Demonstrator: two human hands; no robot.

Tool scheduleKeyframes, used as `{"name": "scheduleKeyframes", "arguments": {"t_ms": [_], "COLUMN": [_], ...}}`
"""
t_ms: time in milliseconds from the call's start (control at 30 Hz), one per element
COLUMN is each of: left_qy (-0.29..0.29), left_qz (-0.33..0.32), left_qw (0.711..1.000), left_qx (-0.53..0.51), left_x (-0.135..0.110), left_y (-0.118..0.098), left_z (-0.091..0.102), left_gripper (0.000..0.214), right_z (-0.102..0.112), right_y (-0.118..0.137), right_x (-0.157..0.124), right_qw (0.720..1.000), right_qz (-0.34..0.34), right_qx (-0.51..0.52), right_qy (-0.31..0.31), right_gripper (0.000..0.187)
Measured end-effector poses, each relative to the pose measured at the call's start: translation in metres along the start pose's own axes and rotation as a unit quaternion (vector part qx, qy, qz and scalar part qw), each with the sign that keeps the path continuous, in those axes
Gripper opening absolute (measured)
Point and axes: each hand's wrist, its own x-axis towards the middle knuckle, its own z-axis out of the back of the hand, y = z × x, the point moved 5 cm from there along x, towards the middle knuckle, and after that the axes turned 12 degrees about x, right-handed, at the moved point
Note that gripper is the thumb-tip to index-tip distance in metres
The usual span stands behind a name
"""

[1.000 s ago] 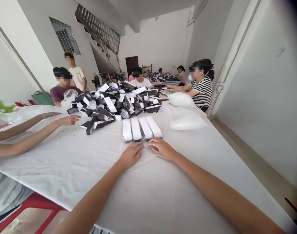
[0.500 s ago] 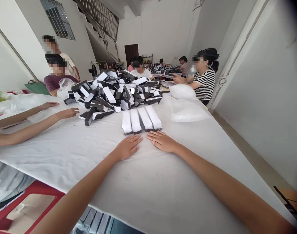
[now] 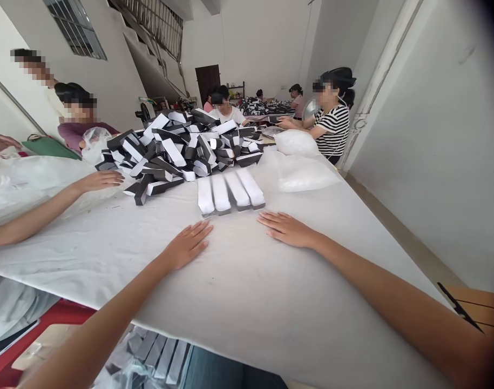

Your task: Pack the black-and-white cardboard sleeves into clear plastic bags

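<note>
Several long white pieces with dark ends [image 3: 221, 193] lie side by side in a row on the white-covered table [image 3: 247, 302], apparently in a clear plastic bag. My left hand [image 3: 185, 246] rests flat on the cloth just in front of the row's left end, fingers spread and holding nothing. On the other side, my right hand [image 3: 287, 228] lies flat near the row's right front corner, also holding nothing. Behind the row rises a large heap of black-and-white folded pieces [image 3: 182, 148].
A co-worker's hand [image 3: 99, 181] reaches in from the left beside clear plastic sheeting [image 3: 40, 175]. Full white plastic bags [image 3: 297, 143] sit at the back right. Below the table edge are a red stool [image 3: 64, 313] and bagged strips [image 3: 161, 356]. A person in stripes [image 3: 333, 127] works at right.
My hands have moved apart, the left one leftward and the right one rightward, away from the row's front middle. The co-worker's far hand has drawn back to the left.
</note>
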Motion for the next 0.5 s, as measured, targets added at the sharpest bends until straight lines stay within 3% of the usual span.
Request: {"name": "scheduleKeyframes", "arguments": {"t_ms": [100,200,300,400,500], "left_qy": [-0.064,-0.126,-0.100,-0.052,-0.025], "left_qz": [0.039,0.119,0.171,0.197,0.218], "left_qw": [0.996,0.981,0.977,0.979,0.976], "left_qx": [-0.049,-0.091,-0.074,-0.024,0.003], "left_x": [-0.005,-0.010,-0.013,-0.013,-0.010], "left_y": [0.008,0.027,0.044,0.053,0.055], "left_z": [0.004,0.006,-0.001,-0.008,-0.012], "left_gripper": [0.055,0.053,0.054,0.059,0.065], "right_z": [0.007,0.025,0.041,0.043,0.040], "right_y": [0.000,-0.014,-0.045,-0.075,-0.079], "right_x": [-0.004,-0.009,-0.016,-0.021,-0.023], "right_qw": [0.998,0.985,0.972,0.971,0.975], "right_qz": [0.018,0.023,-0.036,-0.146,-0.185], "right_qx": [0.044,0.076,0.068,0.054,0.014], "right_qy": [-0.042,-0.155,-0.221,-0.184,-0.124], "right_gripper": [0.049,0.044,0.050,0.056,0.060]}}
